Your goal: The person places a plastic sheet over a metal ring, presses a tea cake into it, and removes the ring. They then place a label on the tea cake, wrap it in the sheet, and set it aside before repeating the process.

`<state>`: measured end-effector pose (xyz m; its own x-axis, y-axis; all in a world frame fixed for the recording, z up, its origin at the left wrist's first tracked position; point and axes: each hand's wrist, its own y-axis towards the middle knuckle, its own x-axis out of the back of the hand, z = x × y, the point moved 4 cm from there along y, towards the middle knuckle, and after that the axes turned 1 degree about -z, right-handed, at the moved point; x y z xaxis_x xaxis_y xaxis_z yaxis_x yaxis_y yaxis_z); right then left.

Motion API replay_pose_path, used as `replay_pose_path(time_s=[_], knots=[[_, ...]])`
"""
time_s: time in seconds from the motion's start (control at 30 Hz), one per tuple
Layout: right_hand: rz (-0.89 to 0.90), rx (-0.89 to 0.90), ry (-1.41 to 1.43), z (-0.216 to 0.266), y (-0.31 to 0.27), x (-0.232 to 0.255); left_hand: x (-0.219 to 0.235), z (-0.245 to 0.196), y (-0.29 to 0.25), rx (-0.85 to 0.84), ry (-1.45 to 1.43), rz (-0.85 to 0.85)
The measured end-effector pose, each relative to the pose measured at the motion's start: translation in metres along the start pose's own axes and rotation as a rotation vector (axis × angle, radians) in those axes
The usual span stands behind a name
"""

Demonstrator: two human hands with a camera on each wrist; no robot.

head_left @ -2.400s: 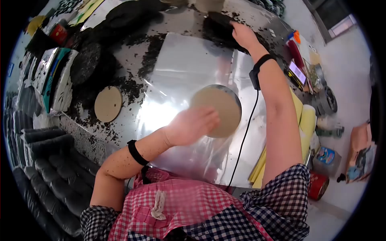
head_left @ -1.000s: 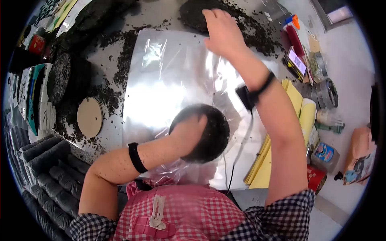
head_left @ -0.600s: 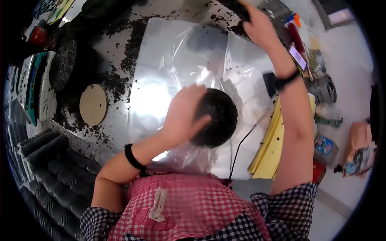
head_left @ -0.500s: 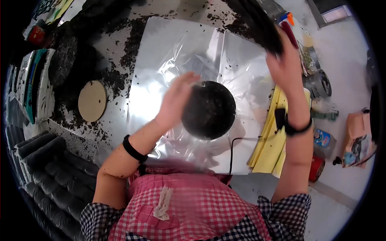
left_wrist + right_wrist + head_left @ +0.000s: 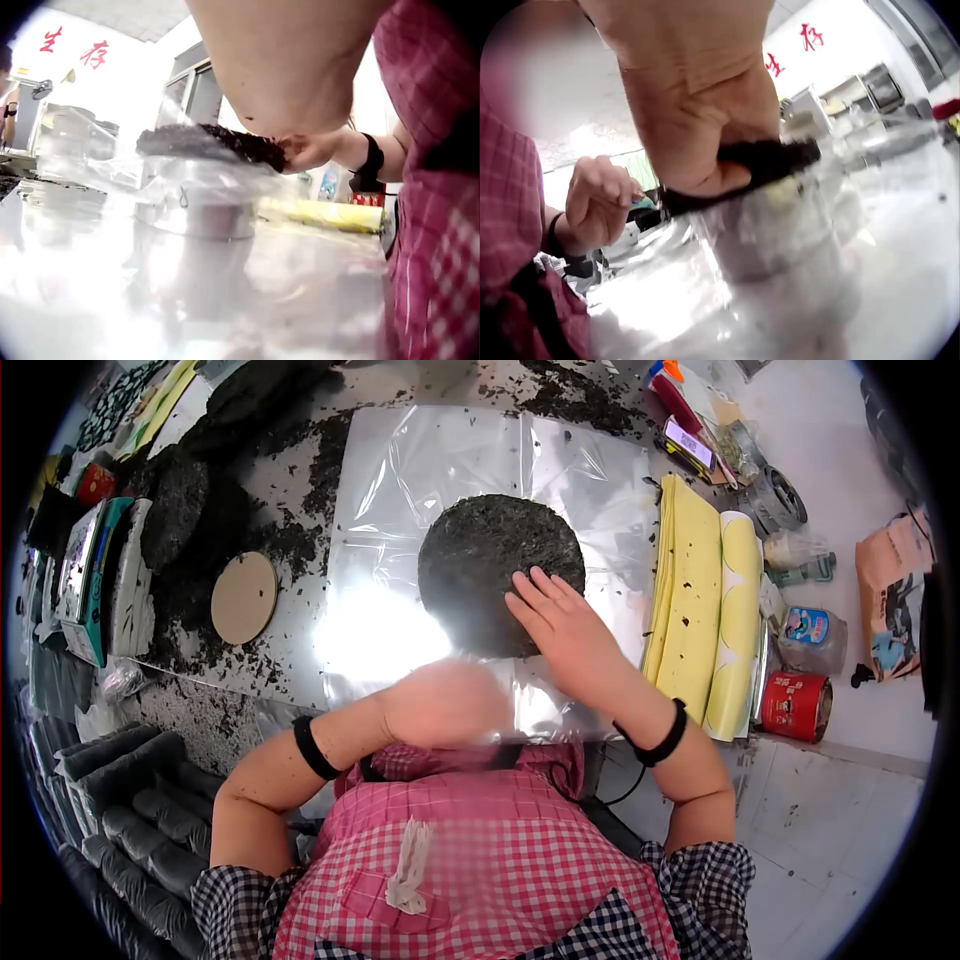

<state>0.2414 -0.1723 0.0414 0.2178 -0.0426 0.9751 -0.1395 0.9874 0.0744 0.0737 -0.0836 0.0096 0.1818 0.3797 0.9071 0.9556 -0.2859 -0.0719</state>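
Note:
A dark, rough, round pressed cake (image 5: 490,560) lies over the middle of clear plastic film (image 5: 380,510) spread on the work surface. My right hand (image 5: 575,640) holds its near right edge, fingers straight across the top; the right wrist view shows the thumb (image 5: 731,178) at the rim. Beneath the cake, the left wrist view shows a shiny cylinder (image 5: 217,221) draped in film. My left hand (image 5: 450,702), blurred in the head view, hovers near the film's front edge beside the apron. In the right wrist view that left hand (image 5: 598,196) has loosely curled fingers.
A tan disc (image 5: 243,598) lies left among dark crumbs, near stacked dark cakes (image 5: 175,510) and a teal-edged box (image 5: 95,585). Yellow paper sheets (image 5: 685,600) sit right, with a phone (image 5: 690,445) behind and a red can (image 5: 797,705) beyond. Black wrapped rolls (image 5: 150,790) fill the lower left.
My right hand has brought the dark cake from the far right to the middle, covering the black round that showed there. My left hand has drawn back toward the apron.

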Motion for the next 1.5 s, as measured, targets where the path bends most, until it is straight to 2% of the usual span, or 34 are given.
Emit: replay_pose_path(time_s=[0.03,0.07,0.1,0.17,0.27,0.37,0.4,0.6,0.7,0.73,0.8,0.83,0.87,0.9,0.93,0.97,1.07,1.17,1.3,1.4,1.43,1.47,1.5], knots=[[0.064,-0.025,0.081,0.001,0.002,0.008,0.020,0.007,0.009,0.167,-0.017,-0.134],[0.020,-0.013,0.161,-0.005,0.006,0.014,0.039,0.014,0.016,0.329,-0.055,-0.274],[0.049,-0.065,0.195,-0.018,0.017,0.013,0.057,0.030,0.022,0.428,-0.126,-0.719],[0.114,-0.161,0.259,-0.039,0.043,0.005,0.059,0.061,0.046,0.567,-0.115,-0.427],[-0.088,-0.206,0.154,-0.043,0.058,-0.022,0.054,0.067,0.066,0.613,0.000,-0.274],[0.047,-0.107,-0.176,-0.041,0.070,-0.041,0.028,0.082,0.078,0.678,0.122,-0.278],[-0.046,-0.051,-0.208,-0.042,0.069,-0.043,0.027,0.081,0.081,0.675,0.164,-0.313],[-0.014,-0.081,-0.323,-0.048,0.078,-0.078,0.005,0.097,0.090,0.675,0.248,-0.302],[-0.059,-0.201,-0.170,-0.052,0.082,-0.079,0.005,0.101,0.091,0.681,0.228,-0.290],[-0.034,-0.223,-0.053,-0.051,0.081,-0.074,0.009,0.101,0.091,0.743,0.115,-0.288],[0.012,-0.258,0.170,-0.058,0.080,-0.058,0.018,0.105,0.083,0.594,-0.098,-0.378],[-0.205,-0.218,0.175,-0.058,0.074,-0.035,0.036,0.105,0.078,0.505,-0.202,-0.416],[-0.409,-0.175,0.186,-0.054,0.058,-0.017,0.055,0.106,0.065,0.387,-0.327,-0.548],[-0.600,-0.129,0.209,-0.044,0.041,-0.001,0.061,0.121,0.051,0.430,-0.326,-0.599],[-0.731,-0.172,0.145,-0.031,0.027,0.023,0.069,0.122,0.045,0.490,-0.152,-0.761],[-0.687,-0.195,0.093,-0.028,0.029,0.011,0.073,0.120,0.037,0.552,0.032,-0.914],[-0.565,-0.243,-0.078,-0.038,0.041,-0.033,0.036,0.136,0.062,0.732,0.281,-0.687],[-0.347,-0.347,-0.176,-0.037,0.060,-0.045,0.037,0.125,0.077,0.742,0.554,-0.439],[-0.310,-0.346,-0.308,-0.046,0.078,-0.062,0.028,0.124,0.099,0.785,0.944,-0.226],[-0.607,-0.250,0.186,-0.053,0.058,-0.022,0.031,0.144,0.094,0.693,0.703,-0.358],[-0.667,-0.357,0.339,-0.079,0.041,-0.021,0.046,0.136,0.095,0.558,0.512,-0.442],[-0.896,-0.443,0.126,-0.090,0.003,-0.010,0.060,0.117,0.089,0.418,0.316,-0.506],[-0.790,-0.621,-0.028,-0.110,-0.030,-0.005,0.061,0.099,0.080,0.279,0.114,-0.549]])
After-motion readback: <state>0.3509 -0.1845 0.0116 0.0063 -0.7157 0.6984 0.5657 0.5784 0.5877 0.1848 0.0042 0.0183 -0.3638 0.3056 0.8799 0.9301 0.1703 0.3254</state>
